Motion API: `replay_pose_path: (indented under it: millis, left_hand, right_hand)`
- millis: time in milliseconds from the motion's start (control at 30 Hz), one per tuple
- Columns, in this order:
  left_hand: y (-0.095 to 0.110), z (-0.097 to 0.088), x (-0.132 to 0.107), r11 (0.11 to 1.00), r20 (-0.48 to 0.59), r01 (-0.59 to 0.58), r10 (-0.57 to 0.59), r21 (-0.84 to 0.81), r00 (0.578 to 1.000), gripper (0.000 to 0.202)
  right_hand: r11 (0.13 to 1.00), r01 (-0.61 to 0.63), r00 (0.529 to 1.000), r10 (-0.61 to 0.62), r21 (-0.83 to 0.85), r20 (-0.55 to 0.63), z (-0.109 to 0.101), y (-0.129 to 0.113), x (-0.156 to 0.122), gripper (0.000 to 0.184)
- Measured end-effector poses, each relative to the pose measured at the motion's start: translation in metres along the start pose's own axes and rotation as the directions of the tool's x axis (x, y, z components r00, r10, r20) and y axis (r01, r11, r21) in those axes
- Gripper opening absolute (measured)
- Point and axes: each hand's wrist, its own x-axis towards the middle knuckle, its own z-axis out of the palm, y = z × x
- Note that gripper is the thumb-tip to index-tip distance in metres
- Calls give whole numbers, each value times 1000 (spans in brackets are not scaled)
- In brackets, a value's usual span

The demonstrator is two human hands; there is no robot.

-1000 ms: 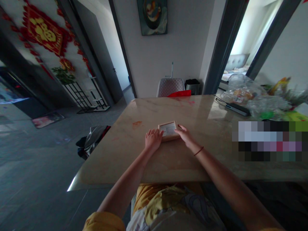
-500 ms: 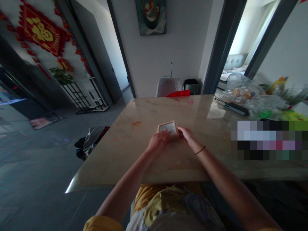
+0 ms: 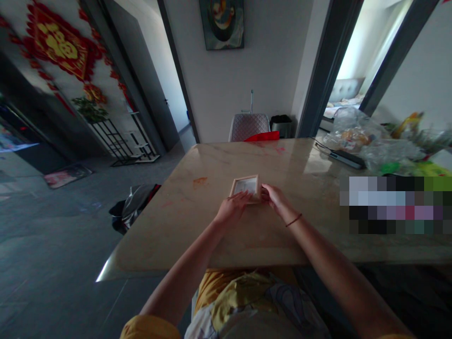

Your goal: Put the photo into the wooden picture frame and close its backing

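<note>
A small picture frame [image 3: 246, 186] with a pale wooden border and a whitish middle rests on the marble-patterned table [image 3: 169, 226]. My left hand [image 3: 231, 205] lies over its near left edge, fingers stretched out flat across the whitish middle. At the frame's right side, my right hand [image 3: 273, 196] grips the border with bent fingers. Part of the right hand's grip is hidden behind the hand itself. A thin dark red band circles my right wrist.
Plastic bags [image 3: 353, 132] and a dark elongated device [image 3: 348, 159] lie at the table's right. Beyond the far edge stands a quilted chair [image 3: 250, 126], with a red item [image 3: 263, 137] near it. A dark bag [image 3: 134, 205] is beside the table's left edge.
The frame's far edge has risen very slightly in view. My left fingers still lie across it, and my right hand stays at its right side.
</note>
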Motion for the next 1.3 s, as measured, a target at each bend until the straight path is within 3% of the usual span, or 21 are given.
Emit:
replay_pose_path:
  millis: [233, 367, 500, 600, 767, 967, 1133, 1300]
  left_hand:
    - [0, -9, 0, 984, -170, -133, 151, 116, 974, 38]
    - [9, -21, -1, 968, -182, -212, 234, 134, 955, 38]
    - [14, -27, -3, 965, -149, -245, 257, 94, 955, 38]
    - [14, -28, -3, 968, -182, -246, 251, 51, 951, 39]
    - [15, -32, -5, 948, -211, -316, 316, 37, 925, 39]
    - [20, -36, -6, 931, -73, -350, 359, 105, 931, 39]
    - [19, -35, -5, 940, -126, -332, 340, 80, 932, 38]
    - [17, -29, -1, 955, -186, -279, 294, 99, 938, 40]
  right_hand:
    - [982, 42, 998, -50, 182, 37, -8, -7, 6, 36]
    - [959, 85, 988, -115, 270, 98, -9, -15, -2, 42]
    - [973, 162, 951, -198, 162, 239, -9, -19, -13, 67]
    - [976, 200, 935, -216, 85, 280, -9, -18, -13, 81]
    - [966, 244, 918, -260, 91, 300, -11, -19, -11, 78]
    - [962, 206, 896, -258, 177, 360, -18, -29, -23, 84]
    - [977, 135, 892, -192, 164, 410, -21, -32, -28, 67]
    - [974, 139, 894, -202, 181, 400, -18, -31, -26, 56]
